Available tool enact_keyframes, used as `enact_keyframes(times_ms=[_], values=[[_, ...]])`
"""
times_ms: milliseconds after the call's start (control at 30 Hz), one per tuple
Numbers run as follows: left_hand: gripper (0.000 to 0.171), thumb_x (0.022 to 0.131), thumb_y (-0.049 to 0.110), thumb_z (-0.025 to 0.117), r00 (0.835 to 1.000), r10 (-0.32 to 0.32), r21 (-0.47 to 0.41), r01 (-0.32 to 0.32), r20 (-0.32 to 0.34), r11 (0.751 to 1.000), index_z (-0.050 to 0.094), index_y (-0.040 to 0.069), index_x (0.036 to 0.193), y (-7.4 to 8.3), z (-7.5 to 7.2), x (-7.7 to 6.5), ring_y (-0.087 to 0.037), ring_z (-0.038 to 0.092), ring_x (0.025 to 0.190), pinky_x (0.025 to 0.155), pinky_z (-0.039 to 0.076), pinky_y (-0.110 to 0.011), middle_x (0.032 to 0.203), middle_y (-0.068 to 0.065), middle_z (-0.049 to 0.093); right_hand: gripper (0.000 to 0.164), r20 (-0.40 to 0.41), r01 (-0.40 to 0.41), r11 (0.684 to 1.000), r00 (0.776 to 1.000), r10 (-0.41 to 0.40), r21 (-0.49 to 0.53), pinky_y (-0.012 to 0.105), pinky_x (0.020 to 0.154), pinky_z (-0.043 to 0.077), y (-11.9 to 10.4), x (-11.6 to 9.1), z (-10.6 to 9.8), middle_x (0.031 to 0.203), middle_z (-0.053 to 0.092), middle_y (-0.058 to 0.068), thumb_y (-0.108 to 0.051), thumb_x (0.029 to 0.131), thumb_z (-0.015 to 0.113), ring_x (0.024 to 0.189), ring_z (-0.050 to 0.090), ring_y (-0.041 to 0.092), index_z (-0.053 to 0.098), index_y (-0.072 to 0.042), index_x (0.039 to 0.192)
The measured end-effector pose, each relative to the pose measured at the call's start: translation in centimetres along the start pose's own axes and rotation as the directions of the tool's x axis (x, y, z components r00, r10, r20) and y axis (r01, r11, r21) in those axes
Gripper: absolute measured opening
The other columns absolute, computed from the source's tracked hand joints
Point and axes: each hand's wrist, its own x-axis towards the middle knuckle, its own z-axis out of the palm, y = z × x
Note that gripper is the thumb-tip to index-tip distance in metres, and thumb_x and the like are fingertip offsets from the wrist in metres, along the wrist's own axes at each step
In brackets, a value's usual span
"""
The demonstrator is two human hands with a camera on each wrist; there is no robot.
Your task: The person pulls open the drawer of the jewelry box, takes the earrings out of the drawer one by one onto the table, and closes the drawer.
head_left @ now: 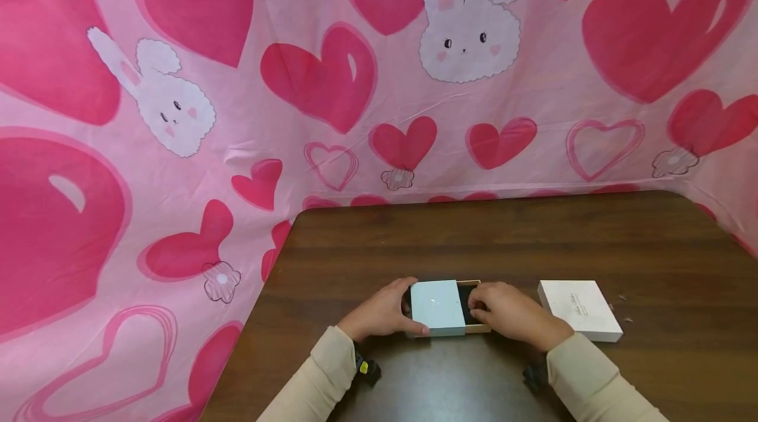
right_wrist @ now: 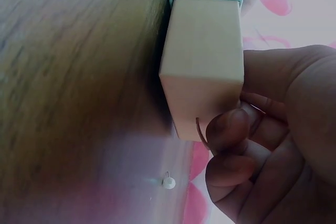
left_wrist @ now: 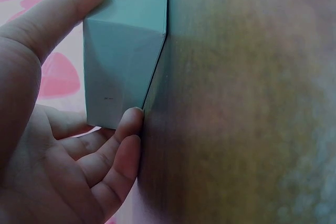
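Note:
A small drawer-style gift box lies on the table, its pale blue sleeve (head_left: 437,309) partly off a tan drawer (right_wrist: 202,40) with a black inside. My left hand (head_left: 381,310) grips the sleeve's left end, thumb along the near side and the other fingers bent around the far side and end. At the drawer's right end is my right hand (head_left: 503,310), with curled fingers (right_wrist: 229,129) against the end wall and the thumb reaching over its top edge. A thin brown ribbon pull (right_wrist: 200,134) sticks out of that wall beside the fingertips.
Right of my right hand sits a white box (head_left: 579,309) with gold lettering. Tiny bits lie just beyond it, and the right wrist view shows a white ball-shaped stud (right_wrist: 168,183) on the wooden table (head_left: 474,237). Pink heart-print cloth (head_left: 331,93) hangs behind and at the sides.

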Motion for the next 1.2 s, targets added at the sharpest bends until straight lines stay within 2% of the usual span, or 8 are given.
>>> enact_keyframes(times_ms=[400,1200], values=[[0.104,0.065,0.061,0.083,1.000,-0.013,0.011,0.013,-0.001,1.000,0.038,0.014,0.146,0.08,-0.02,0.01,-0.009,0.053,0.090,0.076,0.047,-0.027,0.111,0.007,0.051,0.007,-0.026,-0.009,1.000,1.000,0.008,-0.018,0.032,0.067,0.046,-0.06,-0.24,-0.37,0.084,0.054,-0.016,-0.016,0.088,0.072,0.074,0.049,0.005,0.068,-0.021,0.089],[0.105,0.064,0.062,0.082,1.000,-0.026,0.008,0.026,0.005,1.000,0.038,0.014,0.146,0.03,0.06,-0.01,-0.009,0.052,0.090,0.075,0.047,-0.028,0.109,0.007,0.051,0.006,-0.105,0.009,1.000,0.994,-0.012,-0.028,0.031,0.068,0.047,0.35,-0.79,-0.70,0.084,0.053,-0.017,-0.016,0.087,0.073,0.073,0.050,0.004,0.068,-0.020,0.089]])
